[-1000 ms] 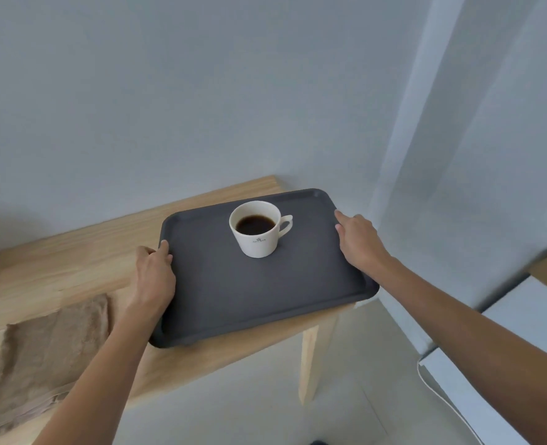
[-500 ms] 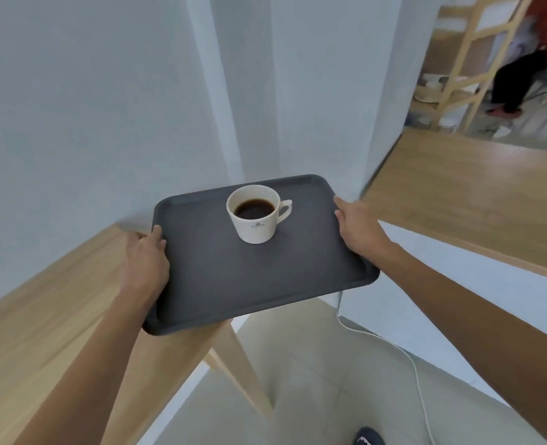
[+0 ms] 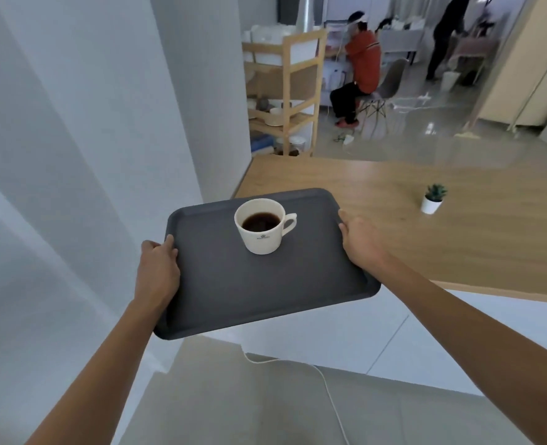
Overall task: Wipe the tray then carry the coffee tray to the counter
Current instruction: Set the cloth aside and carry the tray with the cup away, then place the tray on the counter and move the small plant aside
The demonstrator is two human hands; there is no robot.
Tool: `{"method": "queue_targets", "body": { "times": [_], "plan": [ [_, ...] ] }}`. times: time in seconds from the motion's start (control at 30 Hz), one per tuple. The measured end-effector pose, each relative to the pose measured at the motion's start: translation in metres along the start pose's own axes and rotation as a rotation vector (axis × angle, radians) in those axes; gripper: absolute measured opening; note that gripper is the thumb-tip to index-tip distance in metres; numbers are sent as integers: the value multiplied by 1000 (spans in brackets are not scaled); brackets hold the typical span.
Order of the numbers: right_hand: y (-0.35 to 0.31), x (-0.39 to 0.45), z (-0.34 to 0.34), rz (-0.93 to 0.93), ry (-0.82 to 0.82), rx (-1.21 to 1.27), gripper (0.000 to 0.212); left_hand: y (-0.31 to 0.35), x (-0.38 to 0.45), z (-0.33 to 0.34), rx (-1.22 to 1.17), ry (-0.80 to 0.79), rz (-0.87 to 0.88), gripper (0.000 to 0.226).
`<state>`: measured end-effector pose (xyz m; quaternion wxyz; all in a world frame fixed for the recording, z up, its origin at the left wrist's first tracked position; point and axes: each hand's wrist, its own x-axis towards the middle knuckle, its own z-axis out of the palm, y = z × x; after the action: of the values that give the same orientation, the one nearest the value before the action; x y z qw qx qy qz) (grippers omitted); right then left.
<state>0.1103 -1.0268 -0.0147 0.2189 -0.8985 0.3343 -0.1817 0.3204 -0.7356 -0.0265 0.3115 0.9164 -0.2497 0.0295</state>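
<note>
I hold a dark grey tray (image 3: 252, 293) in the air in front of me, roughly level. My left hand (image 3: 157, 271) grips its left rim and my right hand (image 3: 360, 242) grips its right rim. A white cup (image 3: 262, 226) of dark coffee stands upright on the far half of the tray, handle pointing right. The wooden counter (image 3: 458, 236) lies just beyond and to the right of the tray, whose far edge overlaps the counter's near left corner in view.
A small potted plant (image 3: 432, 199) stands on the counter at the right. White walls close in on the left. A white cable (image 3: 326, 390) trails over the floor below. Beyond the counter stand a wooden shelf (image 3: 285, 91), a seated person (image 3: 358, 75) and a standing person (image 3: 448, 33).
The tray has come off the small wooden table and swung right with me. That table and the brown cloth have left the view; the counter and the room behind it now show.
</note>
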Motion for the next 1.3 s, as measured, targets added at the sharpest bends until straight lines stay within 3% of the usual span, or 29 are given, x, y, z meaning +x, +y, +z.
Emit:
{"method": "queue_targets", "body": {
  "times": [0.17,0.5,0.9,1.3],
  "plan": [
    [69,28,-18,123,54,-142,28,52,49,70,-62,-95,36,39],
    [158,115,-4,318,88,-168,27,107,174,198,27,-214,211,42],
    [225,213,46,502,28,-159,42,134,282,307,-8,-347,212,45],
    [274,267,71,534,-49,-206,45,144,310,365,7,-374,133,45]
  ]
}}
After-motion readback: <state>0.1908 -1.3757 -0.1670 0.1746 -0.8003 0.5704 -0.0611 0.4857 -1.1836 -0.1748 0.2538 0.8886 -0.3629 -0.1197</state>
